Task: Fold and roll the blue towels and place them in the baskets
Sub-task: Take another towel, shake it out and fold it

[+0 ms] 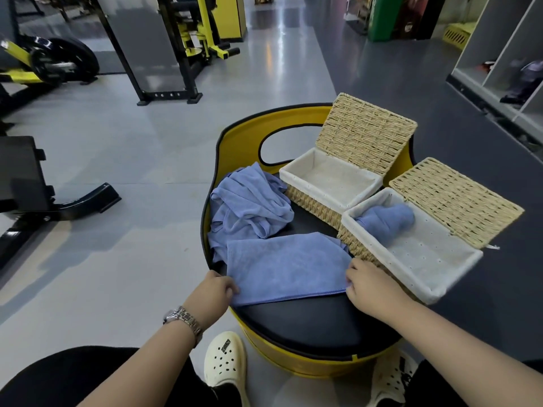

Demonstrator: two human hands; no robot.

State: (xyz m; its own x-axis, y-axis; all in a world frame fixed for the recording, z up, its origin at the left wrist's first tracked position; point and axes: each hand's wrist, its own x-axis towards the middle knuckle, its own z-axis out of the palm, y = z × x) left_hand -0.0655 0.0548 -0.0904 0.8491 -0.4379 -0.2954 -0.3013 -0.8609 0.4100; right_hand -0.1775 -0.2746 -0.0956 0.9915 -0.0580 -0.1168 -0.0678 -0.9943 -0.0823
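black seat pad (308, 321) in yellow frame | flat blue towel (286, 267) across it | crumpled towels (249, 210) behind | near basket (458, 277) at right, rolled towel (385, 221) inside | far basket (296, 171) behind | left hand (216, 292), right hand (371, 284) pinch flat towel's near corners

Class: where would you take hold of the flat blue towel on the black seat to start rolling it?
Pinch the flat blue towel at its two near corners, coming from the near side; the hemmed near edge lies straight across the black seat.
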